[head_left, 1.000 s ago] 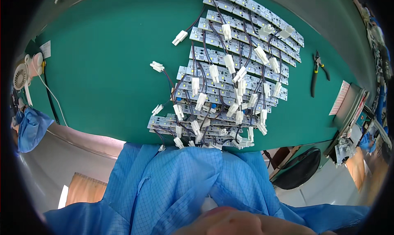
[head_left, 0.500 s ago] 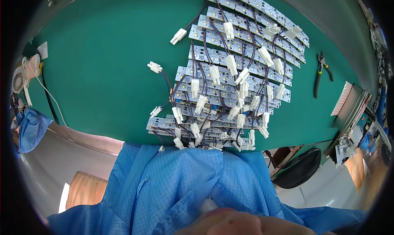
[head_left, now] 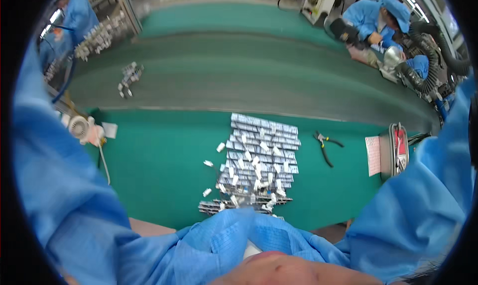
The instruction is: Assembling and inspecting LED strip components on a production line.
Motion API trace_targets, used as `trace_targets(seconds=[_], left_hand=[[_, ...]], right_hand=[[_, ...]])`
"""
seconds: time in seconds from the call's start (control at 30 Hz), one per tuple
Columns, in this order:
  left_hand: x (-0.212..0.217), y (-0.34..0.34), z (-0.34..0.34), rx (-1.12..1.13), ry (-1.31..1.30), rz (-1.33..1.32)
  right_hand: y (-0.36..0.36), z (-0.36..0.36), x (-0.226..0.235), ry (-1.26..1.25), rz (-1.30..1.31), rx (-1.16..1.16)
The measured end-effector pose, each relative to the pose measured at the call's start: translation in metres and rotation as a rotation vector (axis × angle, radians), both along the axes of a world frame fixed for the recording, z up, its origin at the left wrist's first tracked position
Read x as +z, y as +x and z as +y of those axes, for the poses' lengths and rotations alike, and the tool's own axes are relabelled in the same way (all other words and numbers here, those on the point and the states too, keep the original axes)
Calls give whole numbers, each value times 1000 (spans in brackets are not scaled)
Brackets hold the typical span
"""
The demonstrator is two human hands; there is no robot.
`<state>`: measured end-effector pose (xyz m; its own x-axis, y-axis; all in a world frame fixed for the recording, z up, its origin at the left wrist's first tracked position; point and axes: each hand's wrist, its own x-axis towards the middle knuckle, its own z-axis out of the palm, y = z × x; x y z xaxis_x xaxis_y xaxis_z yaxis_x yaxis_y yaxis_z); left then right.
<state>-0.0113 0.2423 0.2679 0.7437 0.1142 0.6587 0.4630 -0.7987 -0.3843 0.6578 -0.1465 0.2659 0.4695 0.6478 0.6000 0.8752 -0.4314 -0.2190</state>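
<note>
My two blue sleeves rise along the sides of the view, the left sleeve and the right sleeve, but neither hand shows. In front of my chest, long narrow LED circuit boards lie overlapped in a stack on the green mat. Thin dark wires with white plug connectors are strewn over the boards. A few connectors, such as one white connector, rest on the mat left of the stack. To the right of the boards lie pliers with black and yellow handles, jaws toward the far side.
A small pink and white fan stands at the left edge of the green mat. At the right are a printed sheet and a grey case. Beyond runs a conveyor belt carrying a small cluster of parts. Co-workers in blue sit farther off.
My view has tilted up, bringing the conveyor and co-workers into sight. Both my sleeves have come up at the sides. The boards and pliers appear unmoved on the mat.
</note>
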Motion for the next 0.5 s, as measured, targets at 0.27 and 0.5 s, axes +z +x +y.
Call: trace_targets(seconds=[0.27, 0.5], left_hand=[[184, -9, -110, 2, 360, 163], [228, 33, -167, 2, 457, 333]], right_hand=[[-32, -49, -23, 382, 198, 62], [-29, -57, -68, 507, 394, 113]])
